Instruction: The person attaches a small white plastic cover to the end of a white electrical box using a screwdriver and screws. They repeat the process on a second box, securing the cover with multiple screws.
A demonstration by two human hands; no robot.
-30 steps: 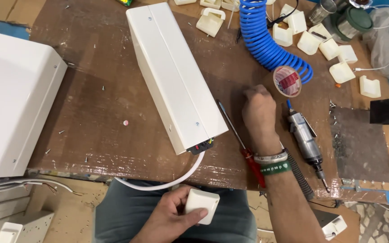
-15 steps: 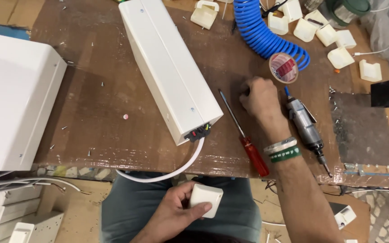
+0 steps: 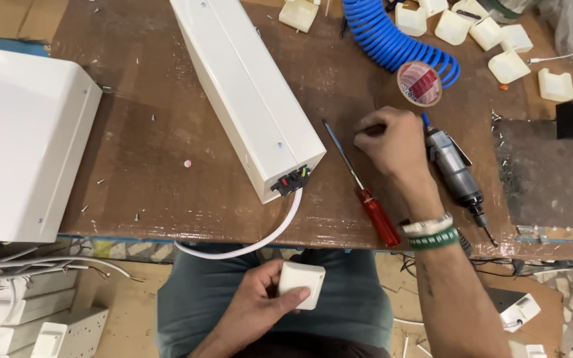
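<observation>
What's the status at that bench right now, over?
Left hand grips a small white plastic box over the lap. Right hand fingertips down on the table, pinching something too small to tell. Red-handled screwdriver beside it, untouched.

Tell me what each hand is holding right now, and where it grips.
The left hand holds a small white plastic box by its sides. The right hand pinches something too small to identify on the table.

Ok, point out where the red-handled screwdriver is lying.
In the head view the red-handled screwdriver lies on the brown wooden workbench, between the long white metal box and the right hand.
</observation>
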